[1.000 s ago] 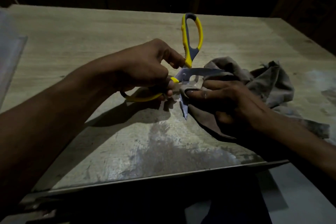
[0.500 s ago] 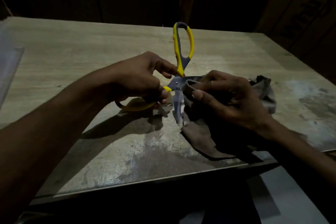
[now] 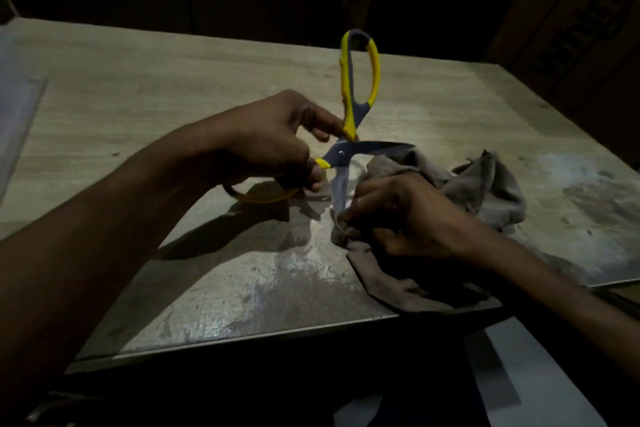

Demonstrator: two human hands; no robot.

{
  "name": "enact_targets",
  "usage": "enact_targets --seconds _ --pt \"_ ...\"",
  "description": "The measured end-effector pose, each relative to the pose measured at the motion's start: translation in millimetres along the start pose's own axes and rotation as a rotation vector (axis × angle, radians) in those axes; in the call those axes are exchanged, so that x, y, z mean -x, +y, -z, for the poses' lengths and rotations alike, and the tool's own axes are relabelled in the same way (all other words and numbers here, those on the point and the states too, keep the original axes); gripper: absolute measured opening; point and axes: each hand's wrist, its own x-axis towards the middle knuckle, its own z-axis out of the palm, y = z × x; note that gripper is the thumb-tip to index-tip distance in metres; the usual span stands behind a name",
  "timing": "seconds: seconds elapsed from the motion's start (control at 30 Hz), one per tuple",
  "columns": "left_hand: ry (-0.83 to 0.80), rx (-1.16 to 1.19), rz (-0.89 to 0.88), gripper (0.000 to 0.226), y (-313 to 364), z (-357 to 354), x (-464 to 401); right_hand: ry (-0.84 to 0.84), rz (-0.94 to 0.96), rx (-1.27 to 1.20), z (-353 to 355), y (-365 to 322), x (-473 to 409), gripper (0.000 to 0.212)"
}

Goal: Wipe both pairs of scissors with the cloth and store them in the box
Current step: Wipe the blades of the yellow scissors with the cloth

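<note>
One pair of scissors (image 3: 349, 149), yellow-handled and spread open, at the centre. One grey cloth (image 3: 485, 184), toward four o'clock of them. Two hands: the left hand (image 3: 273, 146) and the right hand (image 3: 398, 215). One bench (image 3: 138, 87).

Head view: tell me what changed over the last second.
The right hand, gripping the grey-brown cloth, slid from the blade pointing right down to the tip of the blade pointing toward the person. The left hand kept its grip on the open yellow-handled scissors over the worn wooden table.
</note>
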Motion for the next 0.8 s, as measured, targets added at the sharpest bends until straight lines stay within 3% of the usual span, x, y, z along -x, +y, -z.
enact_targets --seconds 0.07,0.13,0.2,0.33,0.6,0.73,0.8 --pt "0.018 0.043 0.017 0.060 -3 5 2 0.113 -0.118 -0.273 7 -5 2 0.006" --pt "0.044 0.049 0.023 0.059 -5 9 2 0.330 -0.245 -0.507 12 -9 -1 0.005" --pt "0.049 0.037 0.030 0.060 -2 9 1 0.389 -0.300 -0.435 8 -16 -11 0.003" --pt "0.061 -0.019 0.014 0.062 3 6 1 0.437 -0.534 -0.448 -7 -23 -28 0.020" --pt "0.072 -0.067 -0.004 0.064 12 3 3 -0.111 -0.779 -0.152 10 -34 -42 0.036" --pt "0.105 -0.027 0.026 0.062 11 1 11 -0.171 -0.755 0.080 12 -44 -41 0.038" --pt "0.113 0.025 0.048 0.061 6 4 13 -0.162 -0.728 -0.002 19 -48 -32 0.035"
